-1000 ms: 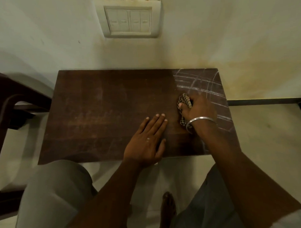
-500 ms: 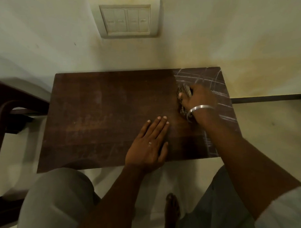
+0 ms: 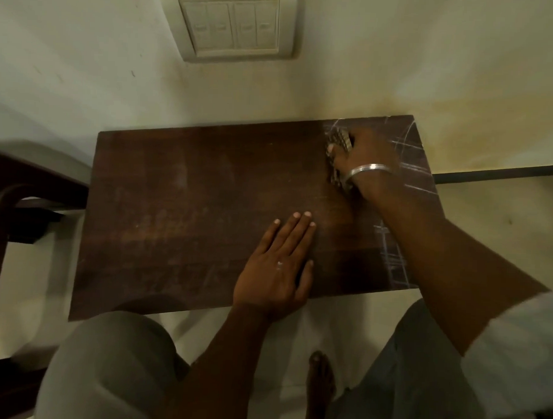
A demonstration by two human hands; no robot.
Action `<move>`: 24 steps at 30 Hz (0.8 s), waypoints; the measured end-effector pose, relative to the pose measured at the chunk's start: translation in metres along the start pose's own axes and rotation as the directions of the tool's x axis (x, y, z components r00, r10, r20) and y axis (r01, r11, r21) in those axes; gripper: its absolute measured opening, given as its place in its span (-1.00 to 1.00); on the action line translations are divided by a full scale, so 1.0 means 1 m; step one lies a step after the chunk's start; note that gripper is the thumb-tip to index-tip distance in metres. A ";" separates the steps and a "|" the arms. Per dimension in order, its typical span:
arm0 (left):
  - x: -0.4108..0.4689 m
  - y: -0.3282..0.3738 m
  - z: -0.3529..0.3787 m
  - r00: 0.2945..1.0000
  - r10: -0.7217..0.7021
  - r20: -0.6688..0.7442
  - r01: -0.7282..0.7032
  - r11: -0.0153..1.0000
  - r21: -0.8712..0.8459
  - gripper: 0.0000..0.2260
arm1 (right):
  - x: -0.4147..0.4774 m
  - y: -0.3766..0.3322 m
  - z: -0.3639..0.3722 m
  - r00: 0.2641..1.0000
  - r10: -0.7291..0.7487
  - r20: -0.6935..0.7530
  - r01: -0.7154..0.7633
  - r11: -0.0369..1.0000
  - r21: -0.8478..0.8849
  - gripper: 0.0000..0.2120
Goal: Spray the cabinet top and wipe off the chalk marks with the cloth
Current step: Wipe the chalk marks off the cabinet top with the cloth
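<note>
The dark wooden cabinet top (image 3: 190, 206) fills the middle of the head view. White chalk marks (image 3: 411, 164) cross its right end, and more run near the front right corner. My right hand (image 3: 368, 156), with a silver bangle on the wrist, presses a checked cloth (image 3: 338, 142) onto the far right part of the top. The cloth shows only at the hand's left side. My left hand (image 3: 279, 266) lies flat on the wood near the front edge, fingers spread, holding nothing. No spray bottle is in view.
A white switch panel (image 3: 234, 26) sits on the wall behind the cabinet. A dark wooden chair (image 3: 25, 185) stands at the left. My knees and a bare foot (image 3: 321, 383) are below the cabinet's front edge, on a pale floor.
My right hand has slid the cloth away from me, from mid-depth to near the back edge of the top. The left hand has stayed flat in place.
</note>
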State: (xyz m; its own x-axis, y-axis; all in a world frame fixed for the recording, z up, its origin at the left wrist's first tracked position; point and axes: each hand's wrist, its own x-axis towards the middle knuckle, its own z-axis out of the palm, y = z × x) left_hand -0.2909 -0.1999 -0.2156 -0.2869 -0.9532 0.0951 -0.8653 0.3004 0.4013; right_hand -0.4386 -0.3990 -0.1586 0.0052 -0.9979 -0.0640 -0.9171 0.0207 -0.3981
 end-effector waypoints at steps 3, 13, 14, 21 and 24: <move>0.001 0.000 -0.001 1.000 -0.004 0.005 0.004 1.000 0.008 -0.47 | 0.018 -0.010 -0.001 1.000 -0.015 0.019 0.015 1.000 0.021 -0.61; 0.001 0.002 -0.003 1.000 -0.006 0.018 0.007 1.000 -0.009 -0.46 | -0.002 -0.001 0.006 0.999 -0.042 -0.029 0.042 0.999 0.001 -0.63; 0.001 0.002 -0.003 1.000 -0.007 0.019 0.007 1.000 -0.006 -0.46 | 0.009 -0.005 0.006 0.999 -0.042 -0.025 0.042 0.999 0.013 -0.60; 0.000 0.002 -0.003 1.000 -0.014 0.026 0.014 1.000 0.001 -0.46 | 0.033 -0.017 0.002 0.997 -0.075 -0.005 0.075 0.997 -0.016 -0.63; 0.000 0.001 -0.003 1.000 -0.010 0.017 0.010 1.000 -0.009 -0.46 | 0.012 -0.001 0.007 0.997 -0.075 -0.023 0.074 0.997 -0.025 -0.63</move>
State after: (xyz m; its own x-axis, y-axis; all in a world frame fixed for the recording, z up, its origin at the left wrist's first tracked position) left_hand -0.2912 -0.1999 -0.2125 -0.2851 -0.9555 0.0752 -0.8645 0.2903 0.4103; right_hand -0.4351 -0.4101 -0.1654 0.0648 -0.9978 -0.0130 -0.9237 -0.0550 -0.3792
